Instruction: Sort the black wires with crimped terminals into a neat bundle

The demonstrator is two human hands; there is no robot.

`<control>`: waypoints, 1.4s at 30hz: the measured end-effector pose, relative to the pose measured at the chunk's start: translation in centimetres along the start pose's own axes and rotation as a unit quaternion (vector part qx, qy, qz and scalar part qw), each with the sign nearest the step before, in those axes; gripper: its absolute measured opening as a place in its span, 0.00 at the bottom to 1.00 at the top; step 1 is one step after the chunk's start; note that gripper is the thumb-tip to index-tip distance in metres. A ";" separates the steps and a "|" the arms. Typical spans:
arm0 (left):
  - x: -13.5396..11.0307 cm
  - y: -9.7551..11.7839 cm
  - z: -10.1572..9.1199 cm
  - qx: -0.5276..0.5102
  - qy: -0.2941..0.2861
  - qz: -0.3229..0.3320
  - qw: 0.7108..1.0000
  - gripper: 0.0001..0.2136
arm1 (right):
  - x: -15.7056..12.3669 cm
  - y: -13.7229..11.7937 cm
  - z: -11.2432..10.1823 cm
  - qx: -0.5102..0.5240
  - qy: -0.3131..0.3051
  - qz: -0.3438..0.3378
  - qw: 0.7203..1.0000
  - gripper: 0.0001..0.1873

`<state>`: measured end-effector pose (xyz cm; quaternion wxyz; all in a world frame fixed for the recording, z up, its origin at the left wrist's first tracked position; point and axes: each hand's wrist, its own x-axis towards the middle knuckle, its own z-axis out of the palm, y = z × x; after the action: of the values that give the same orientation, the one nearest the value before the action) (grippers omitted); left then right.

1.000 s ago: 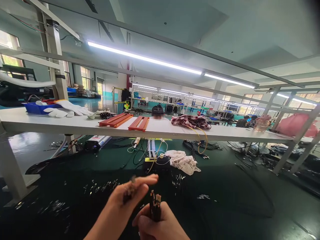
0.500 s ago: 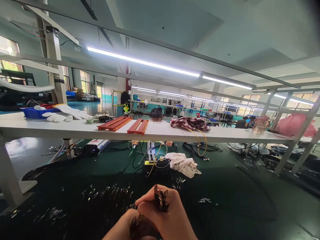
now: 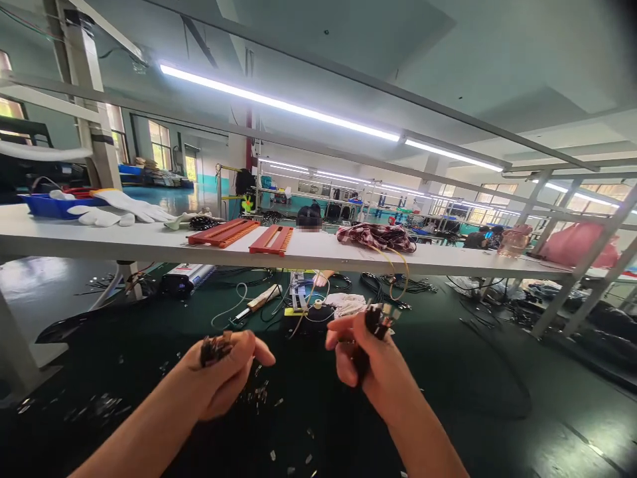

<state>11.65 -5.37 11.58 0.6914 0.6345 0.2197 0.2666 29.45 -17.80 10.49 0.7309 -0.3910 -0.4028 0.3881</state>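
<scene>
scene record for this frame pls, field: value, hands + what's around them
left hand: closed on a bunch of small dark parts
right hand: closed on a second dark bunch
hands: apart, raised over the dark green bench mat
loose pieces: scattered on the mat under the left hand
shelf: white, holds two red trays, white gloves, plaid cloth
beyond shelf: a seated person, mostly hidden

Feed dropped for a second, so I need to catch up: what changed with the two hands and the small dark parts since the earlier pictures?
The hands, pressed together low at centre half a second ago, have moved apart and up. The left hand grips one bunch of small dark connector pieces; the right hand grips another bunch. Unchanged: the white shelf, the orange slotted trays and the loose parts on the dark green mat.
</scene>
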 end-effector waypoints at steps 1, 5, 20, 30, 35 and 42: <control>0.2 0.6 0.2 0.001 0.001 -0.003 1.000 0.22 | 0.1 0.3 0.4 -0.013 -0.010 0.019 1.000 0.23; 1.2 2.2 2.9 -0.076 0.032 0.008 0.997 0.22 | 0.4 1.3 3.6 -0.054 -0.081 0.101 0.990 0.27; 0.2 -1.5 -4.9 0.175 -0.136 0.221 0.950 0.45 | 3.4 -2.9 3.8 -0.057 -0.090 0.092 0.990 0.14; -1.2 -13.5 -5.6 0.056 0.007 -0.004 0.998 0.12 | 5.5 -7.2 4.7 0.108 -0.063 0.011 0.992 0.19; 0.3 -15.3 -4.1 -0.078 -0.009 0.009 0.997 0.13 | 5.5 -7.9 4.6 0.187 -0.040 -0.002 0.982 0.20; -0.5 -17.9 -2.4 -0.145 -0.034 -0.073 0.986 0.22 | 5.8 -8.5 3.4 0.203 -0.045 -0.043 0.977 0.24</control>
<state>11.37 -4.80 -6.44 0.8009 0.5185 0.2007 0.2225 30.76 -15.11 20.91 0.7922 -0.1995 -0.3644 0.4470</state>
